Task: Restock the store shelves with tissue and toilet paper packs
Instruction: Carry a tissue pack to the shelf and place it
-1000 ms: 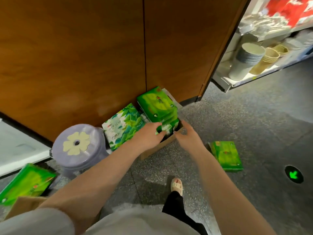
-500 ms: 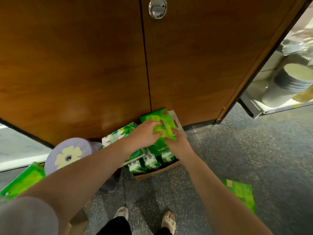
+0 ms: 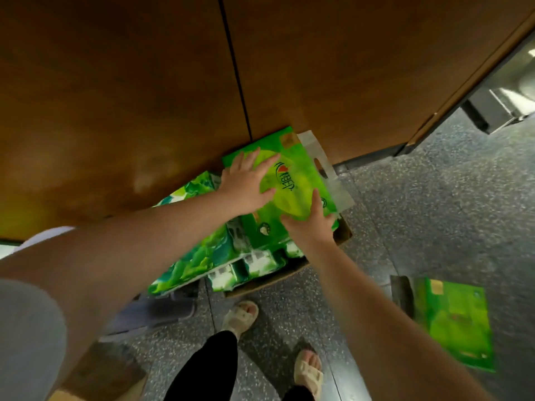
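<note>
A bright green tissue pack (image 3: pixel 292 175) with a clear carry handle lies tilted on top of an open cardboard box (image 3: pixel 289 276) at the foot of the wooden cabinet. My left hand (image 3: pixel 246 186) presses flat on the pack's upper left part, fingers spread. My right hand (image 3: pixel 311 224) holds its near right corner, thumb and forefinger on top and the other fingers curled over the edge. Several more green packs (image 3: pixel 254 261) stand upright in the box below.
A leaf-patterned pack (image 3: pixel 199 256) leans left of the box over a purple stool (image 3: pixel 162 311). Another green pack (image 3: pixel 457 322) lies on the speckled floor at the right. Wooden cabinet doors (image 3: pixel 144 82) fill the top. My sandalled feet (image 3: pixel 240 316) stand just before the box.
The view has moved in closer and tipped downward. Both hands have slid further up over the top green pack, the left one flattening out on it.
</note>
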